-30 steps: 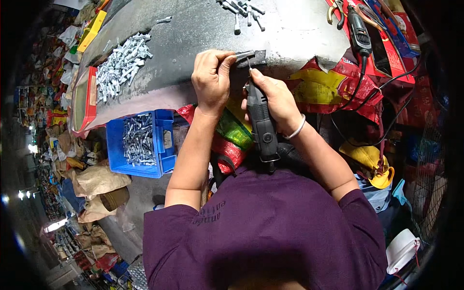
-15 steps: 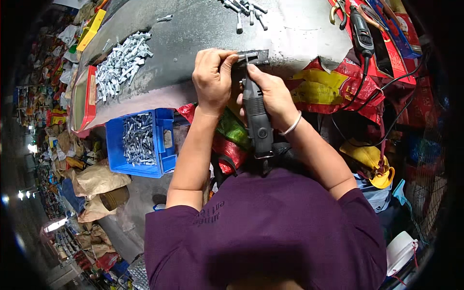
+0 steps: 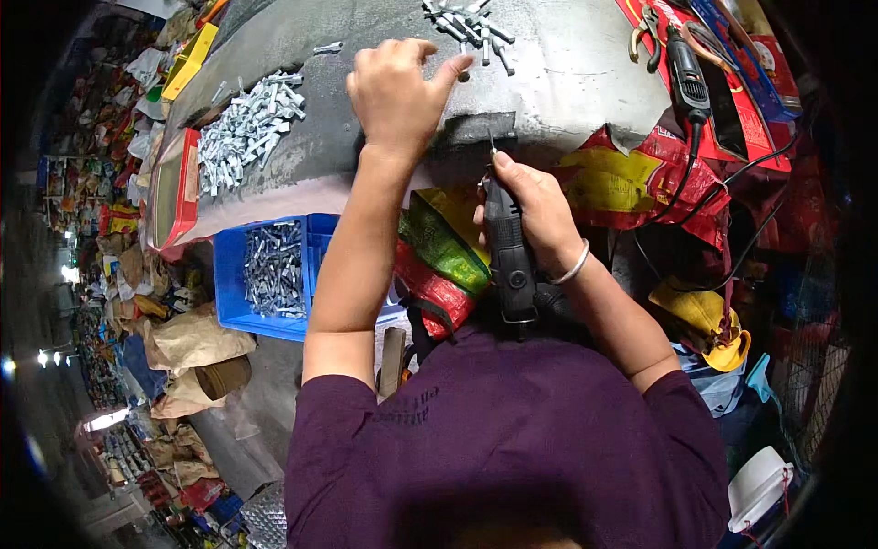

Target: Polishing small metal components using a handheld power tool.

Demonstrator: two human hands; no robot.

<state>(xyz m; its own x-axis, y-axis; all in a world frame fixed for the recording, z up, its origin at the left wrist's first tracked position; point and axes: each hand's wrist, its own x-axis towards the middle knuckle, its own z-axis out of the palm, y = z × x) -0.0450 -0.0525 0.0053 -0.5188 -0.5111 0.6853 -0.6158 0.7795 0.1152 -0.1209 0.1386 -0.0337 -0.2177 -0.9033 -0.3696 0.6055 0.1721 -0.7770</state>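
My left hand (image 3: 398, 96) is over the bench, thumb and forefinger apart. Its thumb tip is beside or over one grey metal pin, at the near edge of a small loose pile of metal pins (image 3: 474, 27). Whether the thumb touches that pin I cannot tell. The other fingers are curled and partly hidden. My right hand (image 3: 540, 212) is wrapped round a black rotary tool (image 3: 509, 242), held upright with its thin bit pointing away from me. The bit's tip lies near a dark flat patch (image 3: 485, 126) at the bench's near edge.
A larger heap of silvery metal pins (image 3: 251, 128) lies left on the bench (image 3: 366, 27), beside a red-edged tray (image 3: 176, 188). Below is a blue bin (image 3: 233, 316) of darker pins. At right are pliers (image 3: 647, 37), a second rotary tool (image 3: 688, 78) and its black cord (image 3: 692, 151).
My left hand has moved away from the tool's bit, up to the small pile, and its pinch has opened. The pin it held at the bit no longer shows there. The tool has shifted slightly right.
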